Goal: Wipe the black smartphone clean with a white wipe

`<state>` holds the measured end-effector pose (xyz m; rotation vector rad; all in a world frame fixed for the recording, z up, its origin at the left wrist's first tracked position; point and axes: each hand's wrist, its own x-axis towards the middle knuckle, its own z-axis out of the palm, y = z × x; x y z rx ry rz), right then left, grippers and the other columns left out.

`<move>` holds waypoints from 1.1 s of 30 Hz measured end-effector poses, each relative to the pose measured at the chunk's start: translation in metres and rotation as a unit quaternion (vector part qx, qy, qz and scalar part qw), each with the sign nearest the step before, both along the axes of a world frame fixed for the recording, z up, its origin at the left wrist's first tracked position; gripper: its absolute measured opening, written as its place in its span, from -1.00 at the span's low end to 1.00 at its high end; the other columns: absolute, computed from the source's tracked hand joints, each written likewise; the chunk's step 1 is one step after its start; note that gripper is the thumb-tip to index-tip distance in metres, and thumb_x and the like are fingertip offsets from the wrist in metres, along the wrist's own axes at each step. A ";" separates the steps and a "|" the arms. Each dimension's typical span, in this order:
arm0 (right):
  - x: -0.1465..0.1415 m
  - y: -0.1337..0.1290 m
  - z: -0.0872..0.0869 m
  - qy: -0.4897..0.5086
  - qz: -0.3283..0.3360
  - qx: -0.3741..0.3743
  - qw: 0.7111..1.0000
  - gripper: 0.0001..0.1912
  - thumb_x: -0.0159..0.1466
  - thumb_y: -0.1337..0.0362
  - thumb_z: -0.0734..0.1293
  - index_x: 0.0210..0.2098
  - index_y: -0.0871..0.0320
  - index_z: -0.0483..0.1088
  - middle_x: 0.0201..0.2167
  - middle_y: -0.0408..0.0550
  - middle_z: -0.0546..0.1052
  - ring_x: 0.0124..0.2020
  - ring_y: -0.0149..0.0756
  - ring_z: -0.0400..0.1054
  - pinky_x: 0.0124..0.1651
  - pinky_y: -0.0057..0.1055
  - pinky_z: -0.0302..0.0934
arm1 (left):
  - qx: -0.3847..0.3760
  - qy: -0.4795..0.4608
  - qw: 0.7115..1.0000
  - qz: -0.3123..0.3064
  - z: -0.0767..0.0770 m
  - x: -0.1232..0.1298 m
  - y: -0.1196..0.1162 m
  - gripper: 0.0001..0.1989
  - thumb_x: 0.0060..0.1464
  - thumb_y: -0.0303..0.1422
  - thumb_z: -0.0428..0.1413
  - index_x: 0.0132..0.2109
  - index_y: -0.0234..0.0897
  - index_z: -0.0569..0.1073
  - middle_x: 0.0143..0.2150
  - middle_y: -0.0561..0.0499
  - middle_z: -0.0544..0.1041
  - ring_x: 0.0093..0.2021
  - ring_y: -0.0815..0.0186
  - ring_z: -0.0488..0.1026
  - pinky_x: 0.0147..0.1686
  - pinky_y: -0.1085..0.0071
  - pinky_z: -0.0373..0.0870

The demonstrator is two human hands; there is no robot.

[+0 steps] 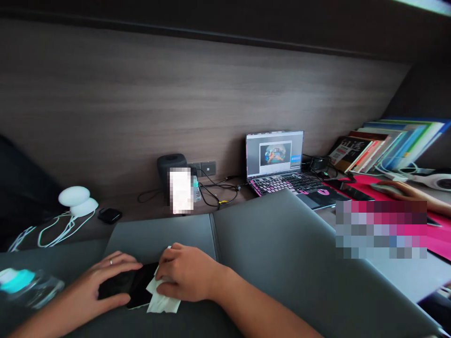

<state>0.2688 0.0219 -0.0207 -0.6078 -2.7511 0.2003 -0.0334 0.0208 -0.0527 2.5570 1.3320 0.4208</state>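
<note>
A black smartphone (140,287) lies screen up on a dark grey mat. My left hand (100,281) steadies it from the left, thumb along the near edge and fingers along the far edge; a ring shows on one finger. Pressed to the right end of the phone is a crumpled white tissue (165,303), bunched under the curled fingers of my right hand (188,274). That end of the phone is partly hidden by the tissue and hand.
A clear bottle (40,288) with a turquoise cap lies left of my forearm. Behind are a white rounded device (75,199), a small black case (110,215), cables and a laptop (275,164). At right, another person's hand (405,191) rests on a mouse, near leaning books (401,141).
</note>
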 end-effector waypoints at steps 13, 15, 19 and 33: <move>0.000 -0.001 0.010 0.013 -0.003 -0.057 0.998 -0.76 0.29 0.20 0.38 -0.11 0.18 0.52 -0.13 0.01 0.46 -0.17 -0.28 0.31 0.03 -0.36 0.18 | -0.055 0.009 0.998 -0.034 0.035 0.018 -0.012 -0.65 0.17 -0.20 0.19 0.10 -0.02 0.51 0.14 -0.01 0.49 0.15 0.10 0.41 0.20 0.12 0.30; 0.001 -0.001 0.009 0.012 -0.012 -0.055 0.998 -0.76 0.29 0.20 0.38 -0.11 0.19 0.52 -0.13 0.02 0.47 -0.17 -0.28 0.31 0.04 -0.36 0.18 | -0.051 0.006 0.998 -0.023 0.030 0.014 -0.012 -0.61 0.13 -0.19 0.22 0.12 0.02 0.50 0.16 0.00 0.48 0.21 0.05 0.37 0.22 0.09 0.29; -0.001 -0.001 0.010 0.007 -0.016 -0.035 0.999 -0.75 0.29 0.19 0.37 -0.11 0.19 0.53 -0.14 0.02 0.48 -0.19 -0.28 0.31 0.02 -0.38 0.18 | -0.050 0.000 0.999 -0.012 0.021 0.010 -0.012 -0.54 0.08 -0.18 0.26 0.15 0.04 0.48 0.21 0.00 0.45 0.26 0.01 0.32 0.19 0.12 0.33; -0.001 -0.004 0.013 -0.010 0.016 -0.023 1.000 -0.76 0.31 0.19 0.36 -0.10 0.19 0.52 -0.13 -0.01 0.50 -0.14 -0.32 0.34 0.07 -0.42 0.14 | -0.043 -0.005 0.999 -0.012 0.016 0.009 -0.007 -0.58 0.03 -0.18 0.29 0.08 0.08 0.53 0.16 0.08 0.50 0.23 0.06 0.36 0.16 0.25 0.37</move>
